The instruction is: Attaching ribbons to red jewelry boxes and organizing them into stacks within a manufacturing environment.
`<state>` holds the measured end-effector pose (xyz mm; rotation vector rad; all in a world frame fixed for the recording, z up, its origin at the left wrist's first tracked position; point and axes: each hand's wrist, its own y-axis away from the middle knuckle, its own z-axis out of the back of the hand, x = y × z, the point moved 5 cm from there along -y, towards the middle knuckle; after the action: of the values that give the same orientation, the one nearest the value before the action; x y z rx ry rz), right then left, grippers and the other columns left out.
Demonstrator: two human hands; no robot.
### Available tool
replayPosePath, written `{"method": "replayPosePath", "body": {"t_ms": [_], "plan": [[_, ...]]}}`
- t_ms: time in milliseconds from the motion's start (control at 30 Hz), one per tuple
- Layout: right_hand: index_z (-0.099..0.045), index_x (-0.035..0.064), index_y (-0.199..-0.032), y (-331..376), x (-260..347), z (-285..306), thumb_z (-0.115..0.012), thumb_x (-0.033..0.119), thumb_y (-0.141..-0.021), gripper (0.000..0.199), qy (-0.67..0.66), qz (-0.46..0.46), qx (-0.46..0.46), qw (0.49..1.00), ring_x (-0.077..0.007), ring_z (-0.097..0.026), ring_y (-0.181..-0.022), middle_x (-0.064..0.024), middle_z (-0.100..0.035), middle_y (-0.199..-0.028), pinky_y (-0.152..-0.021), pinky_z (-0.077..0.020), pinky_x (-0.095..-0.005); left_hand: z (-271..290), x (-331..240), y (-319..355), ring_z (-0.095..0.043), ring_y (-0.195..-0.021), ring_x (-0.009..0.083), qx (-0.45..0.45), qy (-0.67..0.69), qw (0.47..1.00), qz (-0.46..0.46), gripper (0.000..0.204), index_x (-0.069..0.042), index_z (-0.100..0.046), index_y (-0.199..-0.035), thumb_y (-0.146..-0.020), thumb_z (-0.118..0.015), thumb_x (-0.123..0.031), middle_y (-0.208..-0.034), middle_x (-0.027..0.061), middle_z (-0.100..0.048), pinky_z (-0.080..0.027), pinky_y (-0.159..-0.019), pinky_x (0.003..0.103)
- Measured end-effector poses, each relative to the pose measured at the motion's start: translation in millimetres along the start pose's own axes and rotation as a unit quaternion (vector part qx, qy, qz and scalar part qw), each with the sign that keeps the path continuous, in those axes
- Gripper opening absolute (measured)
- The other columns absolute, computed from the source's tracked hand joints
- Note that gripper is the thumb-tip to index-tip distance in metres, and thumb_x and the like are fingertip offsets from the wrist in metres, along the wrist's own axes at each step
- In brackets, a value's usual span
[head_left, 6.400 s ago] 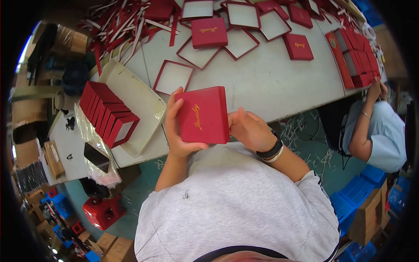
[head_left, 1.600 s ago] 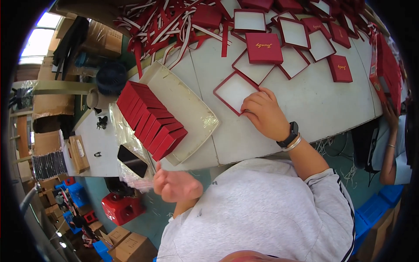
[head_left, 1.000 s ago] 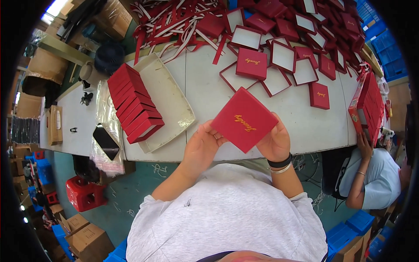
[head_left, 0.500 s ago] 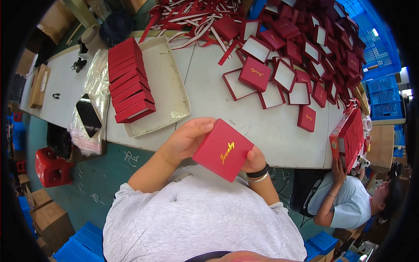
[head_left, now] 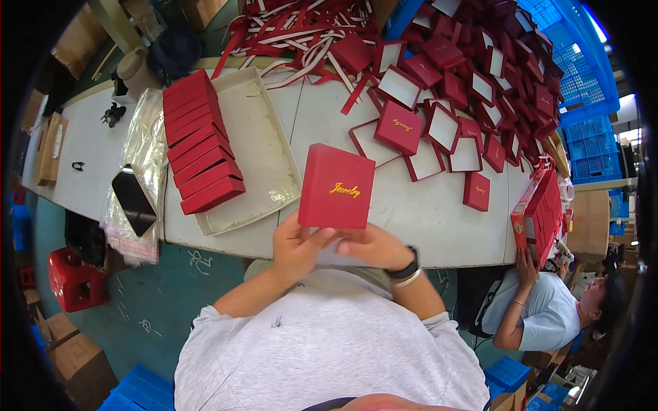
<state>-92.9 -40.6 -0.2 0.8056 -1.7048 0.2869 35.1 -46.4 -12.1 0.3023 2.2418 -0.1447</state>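
A red jewelry box (head_left: pixel 336 186) with gold lettering is held up in front of me, above the table's near edge. My left hand (head_left: pixel 296 250) grips its lower left corner, thumb on the front. The fingers of my right hand (head_left: pixel 375 245) close on its lower edge, with some of them hidden behind it. To the left, a shallow pale tray (head_left: pixel 264 140) bears a row of similar red boxes (head_left: pixel 200 140). A big heap of red lids and white-lined box parts (head_left: pixel 456 89) spreads over the far right of the table, and one small red box (head_left: pixel 476 191) lies at its near side.
Red and white strips (head_left: pixel 301 34) lie piled at the back. A phone (head_left: pixel 133 200) rests on clear plastic bags (head_left: pixel 140 137) left of the tray. At the right, a co-worker (head_left: pixel 541 308) holds a filled red carton (head_left: pixel 541 216). A red stool (head_left: pixel 77 279) stands on the floor.
Both hands have raised the jewelry box away from me and turned it from a tilt to nearly upright. Both hands now grip its lower edge instead of opposite sides.
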Motion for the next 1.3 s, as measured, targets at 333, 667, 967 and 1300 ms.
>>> {"method": "replayPosePath", "body": {"t_ms": [333, 667, 967, 1300], "plan": [[-0.062, 0.0002, -0.099, -131.6, 78.4, 174.3, -0.065, 0.018, -0.08, 0.027, 0.405, 0.106, -0.318, 0.851, -0.0203, -0.061, -0.073, -0.0105, -0.064, -0.086, -0.07, -0.0478, -0.0311, 12.2, -33.6, -1.3, -0.052, -0.09, 0.0126, 0.136, -0.262, 0.955, 0.044, 0.04, -0.002, -0.039, -0.113, -0.082, -0.063, -0.006, -0.099, 0.0074, -0.053, -0.044, -0.081, 0.03], [-0.066, -0.0001, -0.081, -189.9, 66.0, 187.1, -0.055, 0.013, -0.075, 0.019, 0.528, -0.149, -0.3, 0.78, -0.0334, -0.064, -0.087, -0.0219, -0.064, -0.085, -0.078, -0.0499, -0.041, 18.1, -57.0, 17.1, -0.054, -0.081, 0.0154, 0.106, -0.28, 0.949, -0.093, 0.066, -0.008, -0.029, -0.135, -0.08, -0.063, 0.002, -0.1, 0.0101, -0.051, -0.046, -0.073, 0.028], [-0.065, -0.0002, -0.093, -66.5, 73.2, 53.3, -0.053, 0.021, -0.092, 0.025, 0.105, 0.131, -0.252, 0.953, -0.0025, -0.039, -0.05, 0.004, -0.051, -0.06, -0.045, -0.0276, -0.0181, 4.0, -57.5, 8.0, -0.052, -0.086, 0.0169, -0.03, -0.301, 0.948, -0.094, 0.027, -0.005, -0.061, -0.108, -0.081, -0.06, -0.002, -0.094, 0.0075, -0.045, -0.044, -0.075, 0.025], [-0.055, 0.0035, -0.09, 23.7, 30.5, 0.3, -0.061, -0.003, -0.083, 0.012, -0.169, 0.271, -0.278, 0.906, -0.011, -0.062, -0.077, -0.0075, -0.062, -0.092, -0.055, -0.0443, -0.0201, -31.7, -29.0, 11.8, -0.051, -0.08, 0.0163, 0.032, -0.368, 0.923, -0.108, 0.024, -0.001, -0.064, -0.096, -0.074, -0.069, -0.007, -0.089, 0.0073, -0.052, -0.04, -0.07, 0.025]]}}
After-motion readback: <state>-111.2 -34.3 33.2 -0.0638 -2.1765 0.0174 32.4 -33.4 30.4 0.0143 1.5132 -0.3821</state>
